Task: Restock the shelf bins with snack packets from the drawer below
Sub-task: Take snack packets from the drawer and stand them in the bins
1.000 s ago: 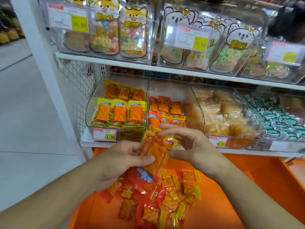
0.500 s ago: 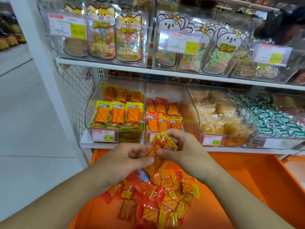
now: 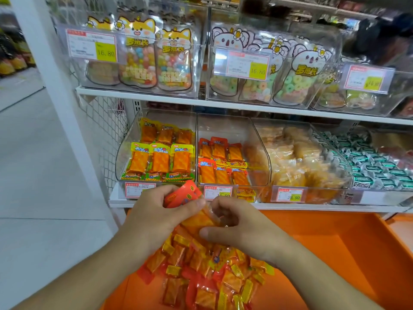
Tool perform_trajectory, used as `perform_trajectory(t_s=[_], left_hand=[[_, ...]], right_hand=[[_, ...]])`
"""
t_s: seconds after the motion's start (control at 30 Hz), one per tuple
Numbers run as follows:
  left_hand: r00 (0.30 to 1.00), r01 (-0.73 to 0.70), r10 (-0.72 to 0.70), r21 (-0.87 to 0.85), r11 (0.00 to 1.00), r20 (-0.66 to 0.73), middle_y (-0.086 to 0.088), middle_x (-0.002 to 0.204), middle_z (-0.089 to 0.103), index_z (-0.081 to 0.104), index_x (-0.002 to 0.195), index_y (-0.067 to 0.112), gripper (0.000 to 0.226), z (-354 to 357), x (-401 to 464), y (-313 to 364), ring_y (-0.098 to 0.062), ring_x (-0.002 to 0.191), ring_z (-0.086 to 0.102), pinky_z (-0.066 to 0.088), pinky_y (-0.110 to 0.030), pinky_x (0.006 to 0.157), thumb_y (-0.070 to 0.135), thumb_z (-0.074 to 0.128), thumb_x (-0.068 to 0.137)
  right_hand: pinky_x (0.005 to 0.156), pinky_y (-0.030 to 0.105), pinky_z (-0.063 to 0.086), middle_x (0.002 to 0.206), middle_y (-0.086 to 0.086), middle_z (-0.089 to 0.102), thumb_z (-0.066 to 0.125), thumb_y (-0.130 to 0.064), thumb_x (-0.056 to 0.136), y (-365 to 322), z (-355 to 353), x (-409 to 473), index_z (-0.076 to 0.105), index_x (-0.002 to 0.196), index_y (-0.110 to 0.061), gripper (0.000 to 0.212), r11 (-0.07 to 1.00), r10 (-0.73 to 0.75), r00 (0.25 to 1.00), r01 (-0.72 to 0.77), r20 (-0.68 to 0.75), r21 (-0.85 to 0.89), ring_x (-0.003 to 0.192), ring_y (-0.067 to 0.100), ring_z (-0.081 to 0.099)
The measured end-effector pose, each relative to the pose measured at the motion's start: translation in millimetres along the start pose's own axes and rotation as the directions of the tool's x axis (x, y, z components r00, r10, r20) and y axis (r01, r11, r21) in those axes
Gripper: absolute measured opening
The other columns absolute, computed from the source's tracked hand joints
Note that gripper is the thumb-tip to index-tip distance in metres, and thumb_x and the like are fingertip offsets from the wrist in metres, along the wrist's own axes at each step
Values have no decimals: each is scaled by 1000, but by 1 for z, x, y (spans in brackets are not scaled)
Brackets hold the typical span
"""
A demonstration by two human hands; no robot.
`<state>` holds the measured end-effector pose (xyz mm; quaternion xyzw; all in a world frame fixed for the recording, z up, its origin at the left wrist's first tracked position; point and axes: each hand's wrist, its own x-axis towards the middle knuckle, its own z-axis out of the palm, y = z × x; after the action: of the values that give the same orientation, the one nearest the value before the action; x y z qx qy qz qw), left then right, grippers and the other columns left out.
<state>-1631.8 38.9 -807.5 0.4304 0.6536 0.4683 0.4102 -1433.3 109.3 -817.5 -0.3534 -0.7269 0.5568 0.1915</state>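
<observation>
A white shelf unit (image 3: 223,107) filled the view, its upper level carrying clear boxes of candy bags (image 3: 172,63) with cartoon animal tops and price labels. On the lower shelf stood a row of clear bins. The left bin (image 3: 156,153) held two rows of snack packets with yellow and orange headers, standing upright. The bin beside it (image 3: 232,157) held red-topped packets in two rows, with room left behind them. Further right, one bin (image 3: 297,162) was heaped with pale orange packets and another (image 3: 366,162) with green-and-silver wrapped sweets.

Below the shelf, the orange drawer (image 3: 335,253) stood open, and a loose pile of snack packets (image 3: 207,274) lay toward its left side.

Above that pile, both hands met just in front of the lower shelf edge. The left hand (image 3: 154,218) had its fingers curled around a red-topped packet (image 3: 185,195), thumb pressed on its face, the red header sticking up past the fingers. The right hand (image 3: 241,227) pinched the lower, clear orange part of the held packets (image 3: 199,222) between thumb and curled fingers. How many packets the hands held together could not be told.
</observation>
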Motion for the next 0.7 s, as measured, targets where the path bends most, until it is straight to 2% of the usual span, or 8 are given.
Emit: perform_trajectory(t_s=[0.13,0.23,0.3,0.37,0.47,0.53,0.63,0.7], left_hand=[[999,7,3,-172,985,54,-2,95,80,79,104,33,51,0,2,-2,-23,88,77,61,-50,83,62,86,62],[988,13,26,-251,968,150,-4,106,80,76,114,20,40,1,0,-2,-20,100,76,60,-36,88,20,90,76],[990,-1,31,-218,976,134,-3,107,80,72,119,19,41,4,-1,-5,-21,103,76,59,-41,95,4,81,82],[994,6,15,-196,981,109,-2,105,80,72,118,24,38,5,-1,-7,-22,100,76,59,-49,94,5,79,86],[997,13,4,-209,978,82,-3,103,80,76,112,32,31,6,1,-8,-25,96,77,60,-54,91,12,78,88],[997,-1,15,-200,980,69,-2,103,80,76,111,35,29,7,1,-8,-24,96,77,60,-54,92,17,78,89],[998,-33,42,-168,985,52,5,103,80,75,113,39,29,10,0,-8,-16,96,77,60,-50,92,23,78,89],[998,-39,45,-147,988,40,9,102,80,74,110,44,28,12,-1,-8,-11,95,76,60,-45,91,27,78,88]], right_hand=[[64,14,42,65,-16,58,83,-11,87,-1,5,0,59,90,-12,24,998,-14,996,19,-82,62,64,-1,52],[79,46,51,91,23,62,86,-28,83,0,9,3,61,105,1,44,975,17,990,15,-143,224,86,21,58],[73,40,43,82,15,50,85,-32,81,1,13,3,56,99,2,48,970,33,985,10,-170,244,80,19,48],[62,24,34,73,1,38,81,-23,87,3,13,2,48,83,-6,38,972,46,985,-5,-169,235,70,14,38],[56,15,36,65,-9,41,72,-10,95,0,12,-1,48,73,-11,32,960,64,990,-27,-122,279,61,7,42],[66,20,40,67,-4,43,74,-15,95,-2,10,0,51,74,-11,31,968,53,991,-20,-127,251,64,11,45],[73,40,41,75,8,45,78,-29,88,-5,10,1,57,88,-1,35,980,40,989,-10,-143,201,74,19,47],[69,28,45,66,-4,51,77,-19,92,-4,7,1,58,80,-7,25,982,55,988,-27,-145,187,66,11,51]])
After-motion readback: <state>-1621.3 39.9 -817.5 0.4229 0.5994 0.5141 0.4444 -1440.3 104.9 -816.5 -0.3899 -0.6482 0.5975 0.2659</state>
